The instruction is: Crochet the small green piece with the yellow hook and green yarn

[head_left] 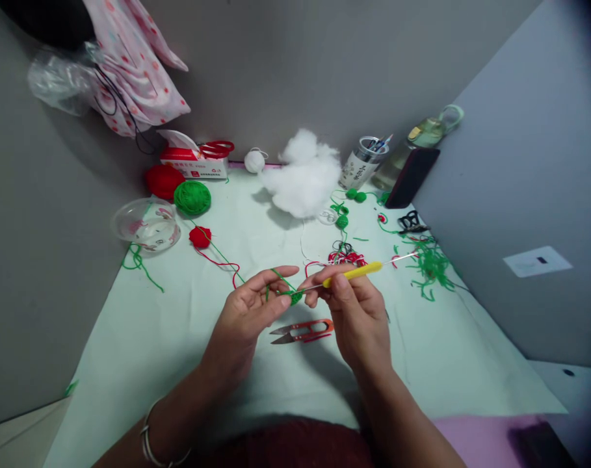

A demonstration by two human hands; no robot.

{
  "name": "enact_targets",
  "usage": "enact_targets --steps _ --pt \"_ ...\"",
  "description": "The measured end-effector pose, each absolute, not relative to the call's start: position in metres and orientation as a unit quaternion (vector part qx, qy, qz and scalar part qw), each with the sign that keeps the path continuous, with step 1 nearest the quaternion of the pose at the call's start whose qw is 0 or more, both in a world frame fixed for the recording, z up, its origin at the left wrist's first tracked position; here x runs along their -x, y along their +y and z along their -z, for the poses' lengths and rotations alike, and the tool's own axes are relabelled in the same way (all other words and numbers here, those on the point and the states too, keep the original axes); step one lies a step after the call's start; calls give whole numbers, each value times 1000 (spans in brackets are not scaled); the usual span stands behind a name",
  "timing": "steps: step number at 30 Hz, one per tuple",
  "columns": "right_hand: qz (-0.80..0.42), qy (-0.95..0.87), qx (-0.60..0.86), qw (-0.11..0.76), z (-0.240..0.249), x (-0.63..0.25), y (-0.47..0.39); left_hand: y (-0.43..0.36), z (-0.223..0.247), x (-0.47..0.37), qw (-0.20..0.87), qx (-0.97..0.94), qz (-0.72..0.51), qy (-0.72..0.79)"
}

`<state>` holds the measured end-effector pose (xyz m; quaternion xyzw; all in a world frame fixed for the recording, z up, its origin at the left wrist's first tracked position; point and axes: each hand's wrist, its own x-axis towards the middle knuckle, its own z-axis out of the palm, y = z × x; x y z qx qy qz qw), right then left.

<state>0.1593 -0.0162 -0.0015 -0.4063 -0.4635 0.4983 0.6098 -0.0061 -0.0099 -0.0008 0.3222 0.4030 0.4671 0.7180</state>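
Note:
Between the thumb and fingers of my left hand (251,302) is a small green crochet piece (296,297). Green yarn (285,278) runs over the left fingers and back toward a green yarn ball (192,197). My right hand (361,318) grips a crochet hook (356,274) by its yellow handle, its metal tip touching the green piece. Below both hands, orange-handled thread snips (305,330) lie with blades pointing left. A small red crocheted piece (200,237) with a trailing red strand rests beyond my left hand.
White stuffing (302,175) sits at the back, near a pen cup (363,162), a bottle (397,156) and a dark phone (412,179). Green yarn scraps (432,266) lie right. A clear plastic bowl (146,225), red yarn (163,182) and a tissue box (195,162) stand left.

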Motion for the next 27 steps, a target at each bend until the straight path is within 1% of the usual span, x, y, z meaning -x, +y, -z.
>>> enact_targets --steps 2,4,8,10,12,13,15,18,20,23,27 --pt "-431 -514 433 602 0 -159 -21 -10 1 6 702 -329 -476 415" --pt "-337 -583 447 589 0 -157 -26 -11 1 5 680 -340 -486 432" --pt "-151 -727 411 529 6 -154 -32 -14 -2 -2 637 -346 -512 460" --pt "-63 -763 418 488 10 -153 -32 -16 -4 -5 658 -311 -520 447" --pt "-6 -767 427 478 13 -153 -32 -16 -5 -7 724 -256 -496 405" --pt "-7 -760 427 490 13 -154 -32 -16 -6 -6 758 -228 -478 381" --pt "-83 -719 428 541 10 -156 -31 -13 -6 -3 796 -192 -455 349" --pt "-253 -606 425 623 1 -158 -28 -10 -7 3 786 -195 -475 345" --pt "-317 -564 417 639 -3 -157 -25 -11 -7 4 774 -235 -474 348" --pt "-317 -581 425 617 -6 -152 -22 -13 -8 2 751 -292 -466 365" --pt "-291 -601 429 608 -5 -149 -24 -14 -10 0 730 -296 -485 381"
